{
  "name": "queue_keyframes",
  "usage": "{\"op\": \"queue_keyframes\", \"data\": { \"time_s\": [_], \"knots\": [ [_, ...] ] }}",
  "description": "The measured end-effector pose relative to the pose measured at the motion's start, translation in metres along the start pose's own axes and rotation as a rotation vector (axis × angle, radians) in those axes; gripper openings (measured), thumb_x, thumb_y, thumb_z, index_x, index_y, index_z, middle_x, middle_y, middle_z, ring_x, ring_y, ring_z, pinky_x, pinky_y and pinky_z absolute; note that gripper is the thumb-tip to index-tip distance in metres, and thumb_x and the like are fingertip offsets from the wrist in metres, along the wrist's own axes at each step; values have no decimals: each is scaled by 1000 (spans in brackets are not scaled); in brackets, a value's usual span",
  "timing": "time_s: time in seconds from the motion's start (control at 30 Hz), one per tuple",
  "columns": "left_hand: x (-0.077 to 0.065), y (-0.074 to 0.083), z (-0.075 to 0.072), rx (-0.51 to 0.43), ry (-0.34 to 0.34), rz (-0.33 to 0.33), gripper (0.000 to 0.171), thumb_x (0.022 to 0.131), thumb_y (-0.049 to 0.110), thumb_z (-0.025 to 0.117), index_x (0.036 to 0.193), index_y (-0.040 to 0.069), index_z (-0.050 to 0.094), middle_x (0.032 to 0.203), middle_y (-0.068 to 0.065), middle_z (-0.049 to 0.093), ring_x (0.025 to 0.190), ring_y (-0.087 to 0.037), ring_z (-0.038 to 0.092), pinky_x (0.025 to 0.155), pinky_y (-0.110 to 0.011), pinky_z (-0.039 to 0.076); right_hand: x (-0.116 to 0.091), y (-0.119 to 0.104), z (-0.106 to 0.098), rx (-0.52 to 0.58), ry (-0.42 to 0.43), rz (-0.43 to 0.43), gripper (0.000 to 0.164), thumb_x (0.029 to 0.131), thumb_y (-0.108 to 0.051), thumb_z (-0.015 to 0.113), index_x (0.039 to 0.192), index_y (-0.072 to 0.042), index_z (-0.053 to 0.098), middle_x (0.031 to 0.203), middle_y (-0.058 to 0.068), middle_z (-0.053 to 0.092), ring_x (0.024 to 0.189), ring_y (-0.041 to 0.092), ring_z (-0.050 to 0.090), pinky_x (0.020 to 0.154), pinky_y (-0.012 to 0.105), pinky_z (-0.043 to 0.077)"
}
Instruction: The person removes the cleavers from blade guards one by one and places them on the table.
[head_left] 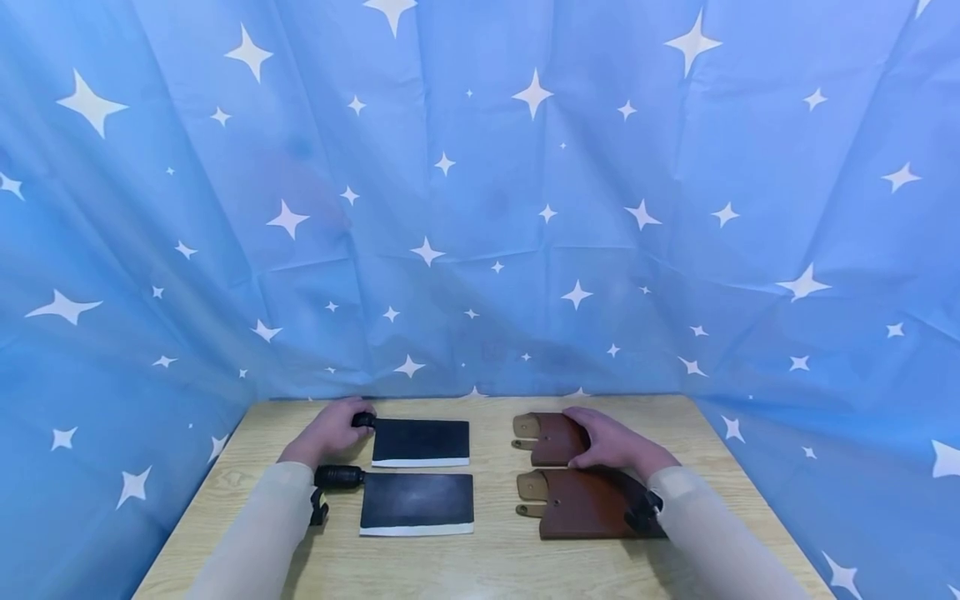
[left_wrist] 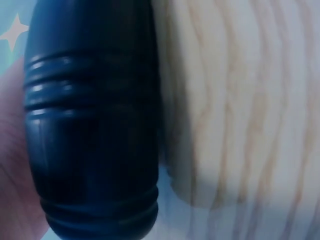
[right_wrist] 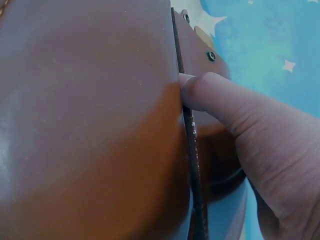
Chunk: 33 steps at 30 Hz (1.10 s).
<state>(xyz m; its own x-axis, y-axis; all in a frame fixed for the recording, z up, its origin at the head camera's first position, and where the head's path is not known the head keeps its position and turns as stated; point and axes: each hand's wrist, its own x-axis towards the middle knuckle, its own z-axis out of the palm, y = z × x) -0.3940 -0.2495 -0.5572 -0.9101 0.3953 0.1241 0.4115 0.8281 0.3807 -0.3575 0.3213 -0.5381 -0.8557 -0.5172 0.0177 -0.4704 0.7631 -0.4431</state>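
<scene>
My left hand (head_left: 339, 429) grips the black handle (head_left: 363, 419) of the far cleaver, whose dark blade (head_left: 422, 439) has a pale lower edge and points right. Just in front lies a larger near cleaver (head_left: 417, 502); its ridged black handle (left_wrist: 95, 125) fills much of the left wrist view. My right hand (head_left: 611, 442) spans the far brown leather sheath (head_left: 553, 439), thumb on its near side and fingers over its far side. In the right wrist view, the thumb (right_wrist: 212, 95) lies between that sheath (right_wrist: 215, 155) and the larger near sheath (right_wrist: 95, 110).
Everything lies on a light wood-grain table (head_left: 420, 571). A blue curtain (head_left: 480, 192) with white stars hangs behind it and along both sides. Tan snap straps (head_left: 531, 510) stick out from the left ends of the sheaths.
</scene>
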Motion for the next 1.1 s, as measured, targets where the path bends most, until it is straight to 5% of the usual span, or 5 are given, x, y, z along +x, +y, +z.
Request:
{"op": "queue_keyframes", "data": {
  "time_s": [0.33, 1.1],
  "knots": [
    [-3, 3, -1, 11, 14, 11, 26, 100, 16, 82, 125, 12, 78, 116, -7, 73, 114, -36, 69, 102, -61, 55, 0, -6, -7, 52, -94, 53, 104, 86, -32, 97, 165, 6, 41, 167, 30, 44, 154, 52, 39, 124, 67, 35],
    [-3, 15, 0, 62, 24, -41, 36, 99, 14, 84, 134, 6, 76, 127, -15, 73, 124, -42, 65, 109, -62, 51, -1, 1, -8, 62, -105, 63, 108, 84, -34, 99, 165, 7, 40, 169, 32, 39, 156, 55, 35, 123, 69, 33]
  ]
}}
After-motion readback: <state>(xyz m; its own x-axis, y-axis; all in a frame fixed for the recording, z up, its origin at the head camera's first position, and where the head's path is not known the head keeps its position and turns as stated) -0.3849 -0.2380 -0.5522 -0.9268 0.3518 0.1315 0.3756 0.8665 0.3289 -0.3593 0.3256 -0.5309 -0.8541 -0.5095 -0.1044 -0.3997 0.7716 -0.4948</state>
